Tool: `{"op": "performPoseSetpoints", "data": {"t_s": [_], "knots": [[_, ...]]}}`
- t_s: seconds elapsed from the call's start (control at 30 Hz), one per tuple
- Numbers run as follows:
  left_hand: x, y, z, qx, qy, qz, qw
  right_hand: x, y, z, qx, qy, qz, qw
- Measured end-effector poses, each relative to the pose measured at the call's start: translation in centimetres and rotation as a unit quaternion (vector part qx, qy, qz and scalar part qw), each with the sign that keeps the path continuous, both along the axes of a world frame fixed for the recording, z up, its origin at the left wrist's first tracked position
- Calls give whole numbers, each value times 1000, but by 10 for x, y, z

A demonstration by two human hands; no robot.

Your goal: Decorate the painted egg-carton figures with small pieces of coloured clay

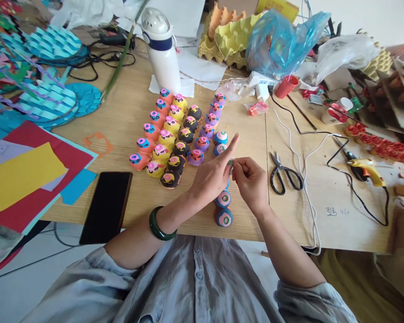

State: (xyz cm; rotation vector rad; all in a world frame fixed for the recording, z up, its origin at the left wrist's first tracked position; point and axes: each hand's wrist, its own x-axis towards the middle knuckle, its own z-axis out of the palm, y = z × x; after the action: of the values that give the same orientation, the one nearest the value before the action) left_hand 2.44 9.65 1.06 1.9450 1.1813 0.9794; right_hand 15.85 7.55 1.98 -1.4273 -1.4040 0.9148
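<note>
My left hand (212, 172) is over the column of blue domed pieces (224, 216), its index finger stretched out and its thumb side against a tiny green piece (230, 163). Thumb and fingers of my right hand (248, 179) are pinched at that same piece; its shape is mostly hidden. Pink and green decorations top the blue pieces. To the left stand rows of purple (195, 156), black (170, 179), yellow (155, 168) and orange domed pieces (138, 161), each with small coloured decorations.
Black-handled scissors (285, 174) lie right of my right hand, near white cables (306, 188) and a yellow glue gun (366, 170). A phone (107, 204) and coloured sheets (27, 175) are at left. Behind stand a white bottle (161, 56) and egg cartons (234, 38).
</note>
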Motion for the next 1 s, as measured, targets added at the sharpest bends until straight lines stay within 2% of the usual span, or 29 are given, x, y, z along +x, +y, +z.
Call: {"op": "performPoseSetpoints", "data": {"t_s": [0.07,0.13,0.23,0.33,0.43,0.53,0.7,0.8,0.93,1.0], "knots": [[-1,3,2,-13,-4,18,1000,0,-2,-2,7,-13,10,1000],[-3,8,5,-16,39,28,999,0,-4,-5,13,-27,23,999],[-5,16,10,-32,102,-8,994,3,-2,-7,11,-40,29,999],[-8,22,14,-56,55,-63,995,8,1,-4,-9,-15,17,1000],[-9,24,15,-105,-19,-88,990,12,2,3,-17,0,12,1000],[-5,23,15,-115,-17,-70,991,11,-1,8,-3,-28,8,1000],[1,21,19,-52,89,10,995,7,-5,8,46,-111,13,993],[-1,23,24,-50,72,-7,996,12,-2,10,44,-120,10,992],[-4,28,29,-183,0,-88,979,23,3,16,43,-132,33,990],[-3,29,30,-217,9,-117,969,26,3,20,49,-149,55,986]]}}
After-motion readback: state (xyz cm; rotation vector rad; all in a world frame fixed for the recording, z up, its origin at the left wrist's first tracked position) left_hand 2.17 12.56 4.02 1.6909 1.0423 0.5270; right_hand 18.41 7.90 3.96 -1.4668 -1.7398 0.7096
